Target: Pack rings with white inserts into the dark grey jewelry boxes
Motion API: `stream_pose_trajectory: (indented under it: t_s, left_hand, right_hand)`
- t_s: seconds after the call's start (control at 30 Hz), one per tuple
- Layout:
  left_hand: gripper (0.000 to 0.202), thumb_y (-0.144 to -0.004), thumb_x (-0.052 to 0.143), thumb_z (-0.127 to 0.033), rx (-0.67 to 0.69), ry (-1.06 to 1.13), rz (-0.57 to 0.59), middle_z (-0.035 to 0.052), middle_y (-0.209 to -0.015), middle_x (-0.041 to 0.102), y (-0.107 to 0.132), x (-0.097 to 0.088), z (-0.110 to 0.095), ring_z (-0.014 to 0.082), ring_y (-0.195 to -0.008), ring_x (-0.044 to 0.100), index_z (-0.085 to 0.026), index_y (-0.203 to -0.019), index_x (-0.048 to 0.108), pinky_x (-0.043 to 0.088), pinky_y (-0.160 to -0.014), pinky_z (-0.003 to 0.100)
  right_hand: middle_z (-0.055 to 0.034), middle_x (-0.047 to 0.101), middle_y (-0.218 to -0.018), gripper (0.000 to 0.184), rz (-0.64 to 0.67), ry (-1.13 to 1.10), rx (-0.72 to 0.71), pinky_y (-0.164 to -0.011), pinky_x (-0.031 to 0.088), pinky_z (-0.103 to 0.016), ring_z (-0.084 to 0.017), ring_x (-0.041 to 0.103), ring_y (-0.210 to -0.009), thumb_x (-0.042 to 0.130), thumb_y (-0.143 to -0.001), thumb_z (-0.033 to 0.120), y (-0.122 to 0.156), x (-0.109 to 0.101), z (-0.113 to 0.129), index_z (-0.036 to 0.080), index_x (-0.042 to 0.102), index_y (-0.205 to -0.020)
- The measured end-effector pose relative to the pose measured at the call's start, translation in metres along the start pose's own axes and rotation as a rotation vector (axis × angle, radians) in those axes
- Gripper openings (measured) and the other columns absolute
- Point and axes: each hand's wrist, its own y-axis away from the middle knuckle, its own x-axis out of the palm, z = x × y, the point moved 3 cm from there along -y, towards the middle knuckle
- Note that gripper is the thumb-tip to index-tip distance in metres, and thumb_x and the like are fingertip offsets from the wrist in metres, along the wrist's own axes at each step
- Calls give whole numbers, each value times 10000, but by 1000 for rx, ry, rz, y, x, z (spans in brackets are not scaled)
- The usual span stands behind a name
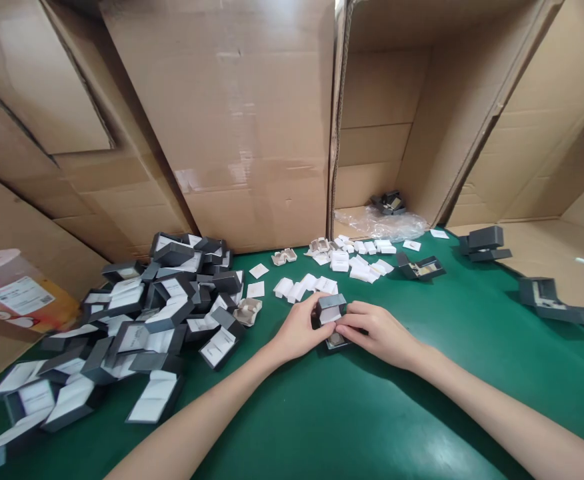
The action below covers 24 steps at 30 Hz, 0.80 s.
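A small dark grey hinged box [330, 311] with a white lining stands open on the green table [352, 413], near the middle. My left hand [299, 331] grips its left side with curled fingers. My right hand [378, 331] pinches the box's front edge from the right, fingers pressed together over the white insert. Just behind the hands lie several loose white inserts [306, 287].
A big heap of open grey boxes [137, 327] covers the table's left side. More white inserts [359, 257], beige pads [284, 256] and a crumpled plastic bag [382, 225] lie at the back. Single grey boxes [485, 241] [547, 300] sit right. Cardboard cartons [232, 120] wall the back.
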Motion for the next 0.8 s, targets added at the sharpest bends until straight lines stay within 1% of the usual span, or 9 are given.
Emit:
stream_pose_trajectory:
  t_s: [0.07, 0.13, 0.2, 0.33, 0.5, 0.6, 0.63, 0.7, 0.8]
  left_hand:
    - [375, -773, 559, -189, 4, -23, 23, 45, -1014, 645, 1, 0, -3, 193, -877, 613, -192, -1147, 533, 494, -768, 292]
    - [338, -776, 533, -174, 7, -42, 13, 39, -964, 647, 1, 1, -4, 191, -843, 609, -188, -1113, 547, 484, -752, 290]
    - [313, -776, 510, -160, 11, -57, -12, 31, -930, 644, 1, 2, -5, 187, -819, 601, -190, -1084, 554, 473, -742, 287]
    - [274, -751, 497, -133, 37, -74, -22, 28, -909, 628, 1, 2, -4, 188, -818, 586, -187, -1013, 553, 463, -739, 284]
    - [257, -705, 501, -105, 44, -104, -23, 30, -888, 611, -2, 4, -3, 193, -800, 578, -181, -947, 539, 461, -708, 282]
    - [281, -678, 501, -84, 8, -128, -62, 33, -873, 604, -4, 9, -1, 204, -798, 580, -184, -939, 530, 461, -696, 293]
    - [292, -665, 499, -75, -11, -138, -84, 34, -866, 601, -4, 11, 0, 208, -799, 579, -186, -934, 524, 460, -692, 296]
    - [327, -639, 496, -55, -50, -155, -116, 33, -856, 593, -5, 14, 2, 213, -796, 576, -193, -935, 507, 455, -673, 295]
    - [343, -621, 494, -45, -75, -169, -123, 29, -847, 578, -6, 16, 3, 210, -775, 564, -198, -928, 479, 441, -639, 287]
  right_hand:
    - [-32, 590, -741, 258, -6, -20, -8, -588, 417, -254, -141, 548, -689, 437, -932, 291, 1, 0, 0, 208, 653, -816]
    - [-35, 608, -732, 251, -28, -22, -27, -588, 427, -257, -143, 555, -680, 440, -930, 277, 2, 0, 1, 203, 654, -821]
    - [-37, 616, -709, 253, -77, 0, -61, -589, 433, -263, -144, 556, -659, 438, -930, 267, 2, 1, 2, 197, 661, -832]
    - [-44, 653, -732, 237, -174, 100, -110, -599, 439, -277, -147, 578, -636, 432, -932, 244, 3, 1, 5, 200, 664, -947]
    - [-51, 679, -758, 252, -179, 242, -68, -586, 415, -277, -156, 597, -625, 413, -933, 221, 3, 6, 6, 199, 659, -981]
    - [-41, 681, -739, 257, -178, 294, -26, -572, 386, -269, -153, 593, -615, 409, -932, 218, 2, 8, 6, 206, 652, -1012]
    - [-36, 678, -725, 252, -189, 309, -19, -564, 373, -265, -149, 590, -606, 413, -931, 221, 1, 8, 6, 208, 654, -1001]
    - [-24, 658, -664, 246, -224, 353, -21, -539, 335, -260, -138, 570, -563, 421, -927, 227, -1, 8, 8, 203, 665, -912]
    - [-11, 607, -566, 254, -244, 440, -28, -482, 245, -261, -119, 519, -488, 431, -911, 217, -5, 6, 12, 193, 657, -797]
